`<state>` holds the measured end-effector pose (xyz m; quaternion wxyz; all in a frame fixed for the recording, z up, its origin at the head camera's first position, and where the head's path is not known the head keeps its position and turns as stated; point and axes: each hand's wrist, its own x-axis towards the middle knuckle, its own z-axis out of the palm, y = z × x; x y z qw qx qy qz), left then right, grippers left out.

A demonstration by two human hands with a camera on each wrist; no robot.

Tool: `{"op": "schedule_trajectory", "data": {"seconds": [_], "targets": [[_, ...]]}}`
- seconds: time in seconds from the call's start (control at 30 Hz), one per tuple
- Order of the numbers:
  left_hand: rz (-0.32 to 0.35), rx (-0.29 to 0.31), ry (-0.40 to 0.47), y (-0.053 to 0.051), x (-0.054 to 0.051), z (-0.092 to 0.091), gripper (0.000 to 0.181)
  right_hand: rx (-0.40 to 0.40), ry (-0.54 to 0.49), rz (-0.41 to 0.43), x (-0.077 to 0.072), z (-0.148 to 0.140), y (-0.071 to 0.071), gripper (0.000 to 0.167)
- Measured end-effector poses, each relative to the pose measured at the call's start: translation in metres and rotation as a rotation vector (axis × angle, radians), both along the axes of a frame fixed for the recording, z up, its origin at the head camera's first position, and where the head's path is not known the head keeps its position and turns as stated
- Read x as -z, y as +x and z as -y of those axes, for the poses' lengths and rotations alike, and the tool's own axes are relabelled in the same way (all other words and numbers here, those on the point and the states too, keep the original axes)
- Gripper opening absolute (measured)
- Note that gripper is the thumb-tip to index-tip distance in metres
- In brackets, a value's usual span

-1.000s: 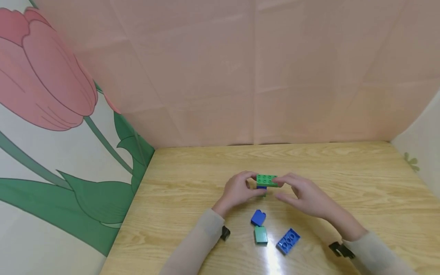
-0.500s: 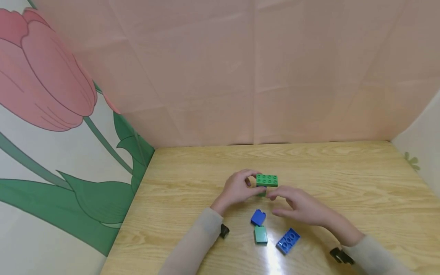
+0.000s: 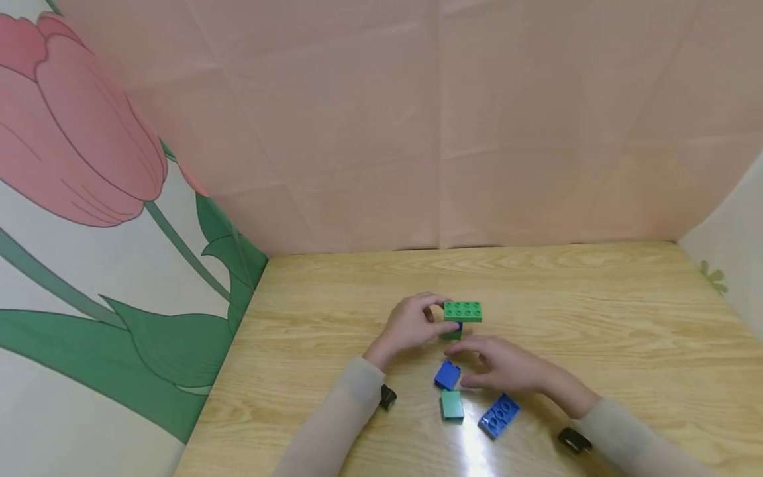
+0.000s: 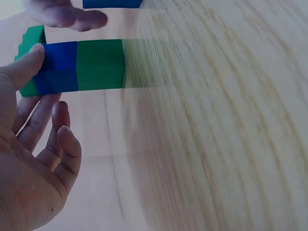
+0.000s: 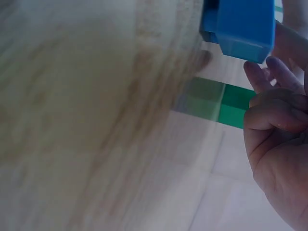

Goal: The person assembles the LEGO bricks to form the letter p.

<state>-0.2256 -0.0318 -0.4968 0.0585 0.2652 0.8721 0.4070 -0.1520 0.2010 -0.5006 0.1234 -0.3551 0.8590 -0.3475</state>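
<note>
My left hand (image 3: pixel 411 324) pinches a toy-brick stack between thumb and fingers. On top of the stack lies a long green studded brick (image 3: pixel 462 311). Under it come a blue brick (image 4: pixel 57 67) and a lower green brick (image 4: pixel 101 65), whose base is at the tabletop. My right hand (image 3: pixel 507 366) hangs just right of a small loose blue brick (image 3: pixel 447 375), thumb and forefinger apart, holding nothing. In the right wrist view that loose blue brick (image 5: pixel 245 29) is close to the fingertips (image 5: pixel 255 72), and part of the stack's green brick (image 5: pixel 236 106) shows behind.
Nearer the front lie a small green brick (image 3: pixel 452 405), next to the loose blue one, and a long blue brick (image 3: pixel 499 416) with its hollow underside up. The wooden table (image 3: pixel 334 285) meets a pink cloth (image 3: pixel 357 132) at the back.
My right hand has left the top green brick and come down toward the front, to the small loose blue brick. My left hand stays at the stack.
</note>
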Motion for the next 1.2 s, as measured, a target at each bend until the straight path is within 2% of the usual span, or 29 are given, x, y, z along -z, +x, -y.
{"op": "schedule_trajectory", "data": {"seconds": [0.3,0.53,0.87,1.2], "targets": [[0.042,-0.031,0.032,0.0,0.0,0.001,0.038,-0.054,0.018,0.033,0.008,0.007,-0.008,0.054],[0.033,-0.028,0.043,0.0,0.001,0.001,0.037,-0.081,0.028,0.024,0.008,0.014,-0.009,0.048],[0.033,-0.039,0.045,0.002,0.001,0.0,0.036,-0.061,0.044,0.039,0.005,0.012,-0.01,0.038],[0.036,-0.047,0.041,0.002,0.002,0.0,0.037,-0.015,0.038,0.058,0.002,0.007,-0.007,0.036]]}}
